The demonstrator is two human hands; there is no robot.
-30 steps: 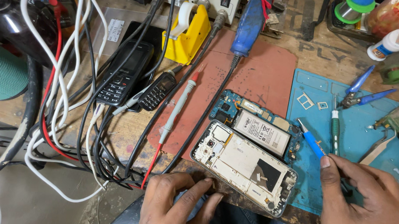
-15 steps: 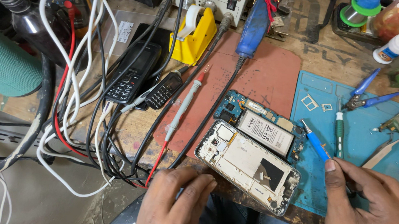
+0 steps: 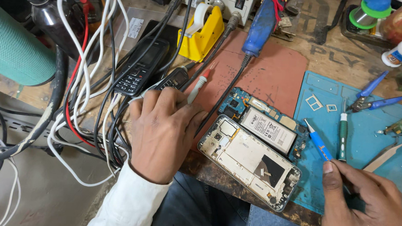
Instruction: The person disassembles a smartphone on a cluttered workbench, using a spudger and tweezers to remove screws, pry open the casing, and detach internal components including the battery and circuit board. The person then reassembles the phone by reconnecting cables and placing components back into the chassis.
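Observation:
My left hand point(image 3: 164, 129), in a white sleeve, lies over the bundle of cables with its fingers curled around a grey test probe point(image 3: 197, 88); the probe's red tip sticks out past my fingers. My right hand point(image 3: 364, 201) pinches a blue-handled screwdriver point(image 3: 318, 144) at the lower right, tip pointing up-left toward the phones. Between my hands lies an opened phone frame point(image 3: 248, 162) at the bench edge. Just behind it is a phone board with a white battery point(image 3: 268, 127).
A black keypad phone point(image 3: 137, 69) and a smaller black phone point(image 3: 174, 78) lie among tangled wires point(image 3: 88, 99). A blue work mat point(image 3: 372, 134) holds a green screwdriver point(image 3: 342, 132), pliers point(image 3: 373, 100) and tweezers point(image 3: 384, 155). A yellow tape dispenser point(image 3: 204, 32) and blue soldering iron point(image 3: 261, 25) are behind.
My left hand has moved up from the bench edge onto the cables and closed around the test probe. The right hand keeps the blue screwdriver in about the same place.

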